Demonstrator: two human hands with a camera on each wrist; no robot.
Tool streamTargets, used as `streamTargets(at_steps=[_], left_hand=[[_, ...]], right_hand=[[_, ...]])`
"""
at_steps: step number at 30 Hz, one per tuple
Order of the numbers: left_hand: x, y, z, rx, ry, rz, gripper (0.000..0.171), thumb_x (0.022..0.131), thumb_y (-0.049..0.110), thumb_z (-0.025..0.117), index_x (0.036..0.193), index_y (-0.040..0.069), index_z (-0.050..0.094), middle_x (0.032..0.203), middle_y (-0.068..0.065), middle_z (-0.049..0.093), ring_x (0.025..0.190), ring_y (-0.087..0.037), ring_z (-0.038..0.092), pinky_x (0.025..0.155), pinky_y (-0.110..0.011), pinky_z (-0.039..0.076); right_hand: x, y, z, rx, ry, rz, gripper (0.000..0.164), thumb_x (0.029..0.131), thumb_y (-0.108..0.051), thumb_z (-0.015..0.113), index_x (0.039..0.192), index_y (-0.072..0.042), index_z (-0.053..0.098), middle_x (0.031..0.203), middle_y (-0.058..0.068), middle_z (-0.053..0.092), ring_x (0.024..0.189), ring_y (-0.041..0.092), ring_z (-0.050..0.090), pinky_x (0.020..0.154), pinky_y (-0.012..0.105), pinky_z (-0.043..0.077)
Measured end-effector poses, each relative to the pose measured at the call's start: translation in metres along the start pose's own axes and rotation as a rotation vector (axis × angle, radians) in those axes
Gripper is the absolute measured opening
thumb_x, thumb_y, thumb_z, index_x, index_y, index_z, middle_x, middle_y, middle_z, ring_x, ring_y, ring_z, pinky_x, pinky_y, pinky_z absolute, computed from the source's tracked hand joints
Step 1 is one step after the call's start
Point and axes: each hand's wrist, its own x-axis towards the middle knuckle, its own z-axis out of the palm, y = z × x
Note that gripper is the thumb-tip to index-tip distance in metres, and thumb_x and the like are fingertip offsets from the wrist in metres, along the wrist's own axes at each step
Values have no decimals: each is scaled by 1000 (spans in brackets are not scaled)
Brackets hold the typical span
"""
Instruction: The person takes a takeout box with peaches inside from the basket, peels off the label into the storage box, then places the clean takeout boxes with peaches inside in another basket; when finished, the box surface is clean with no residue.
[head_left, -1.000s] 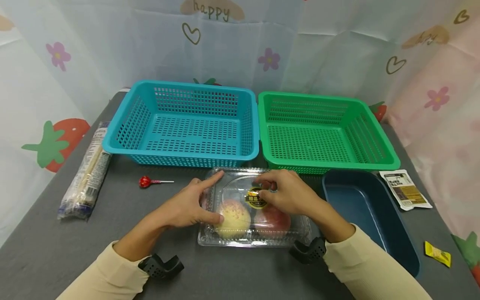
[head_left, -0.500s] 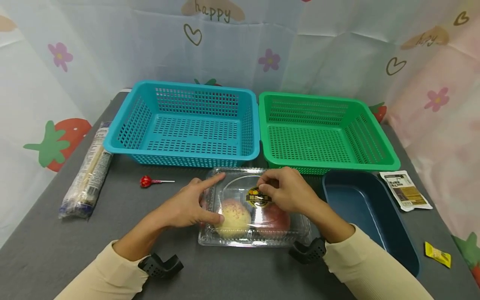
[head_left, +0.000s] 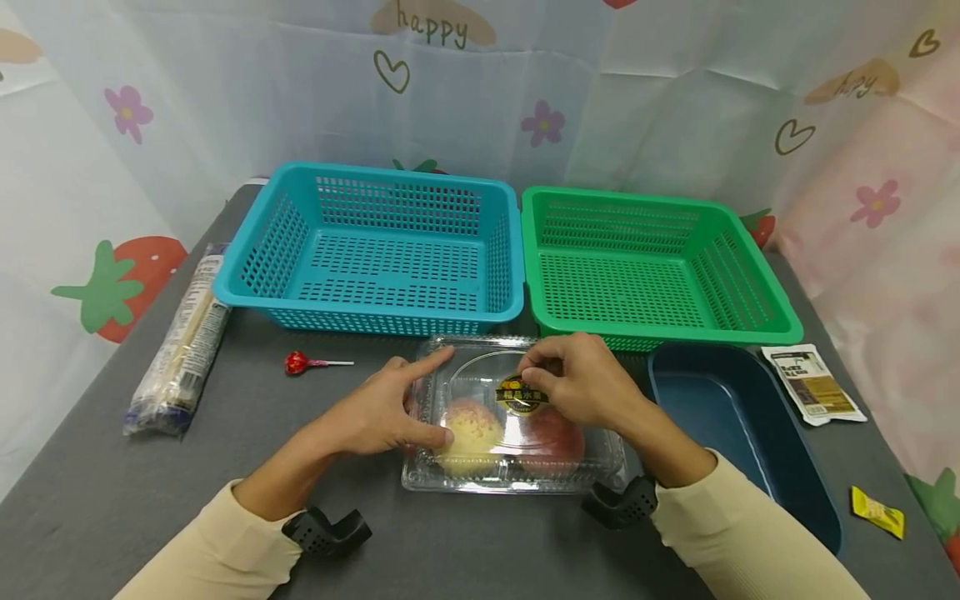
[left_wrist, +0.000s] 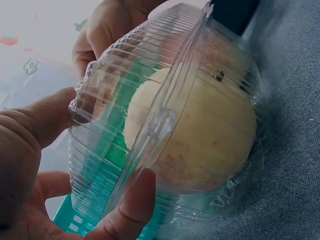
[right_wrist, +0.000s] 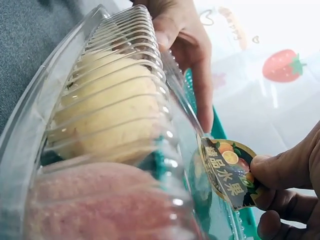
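Observation:
A clear plastic clamshell fruit box lies on the grey table, with its lid down. Inside it are a yellowish round fruit and a reddish one. My left hand holds the box's left end; the thumb and index finger spread on the lid while another finger bends down at the rim. A round black-and-gold sticker sits on the lid. My right hand pinches its edge between thumb and a finger. In the right wrist view, the pinched side stands off the lid.
Blue and green baskets stand behind the box. A dark blue tray is at right, near a foil-like food packet and a yellow wrapped candy. A red lollipop and a long wrapped package lie left.
My right hand has shifted slightly away from the sticker's middle to its upper right edge, and more of the sticker shows. My left hand keeps its place on the box.

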Motion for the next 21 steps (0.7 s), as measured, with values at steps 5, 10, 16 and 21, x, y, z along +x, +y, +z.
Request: streamTargets(at_steps=[5, 10, 16, 21], left_hand=[[0, 0, 0, 2, 9, -4, 101, 69, 29, 87, 153, 21, 32, 100, -15, 40, 74, -23, 43, 60, -34, 40], [0, 1, 1, -5, 12, -12, 101, 69, 29, 88, 153, 21, 32, 100, -15, 40, 73, -22, 43, 58, -34, 40], [0, 0, 2, -6, 11, -14, 101, 69, 29, 88, 153, 21, 32, 100, -15, 40, 73, -22, 43, 58, -34, 40], [0, 1, 1, -14, 7, -22, 102, 69, 29, 88, 153, 23, 31, 102, -15, 40, 73, -23, 45, 58, -33, 40]], right_hand=[[-2, -4, -12, 25, 61, -2, 7, 91, -6, 67, 92, -7, 74, 81, -1, 66, 65, 15, 55, 57, 33, 47], [-6, -5, -30, 56, 62, -5, 7, 91, -7, 67, 92, -6, 74, 84, 1, 67, 67, 17, 57, 58, 34, 48], [-11, -6, -46, 104, 28, 3, 9, 93, -10, 65, 93, -8, 74, 85, 2, 67, 72, 20, 61, 61, 34, 50], [-15, -4, -55, 119, -3, 0, 9, 94, -9, 64, 93, -7, 74, 85, 3, 66, 69, 26, 60, 59, 33, 49]])
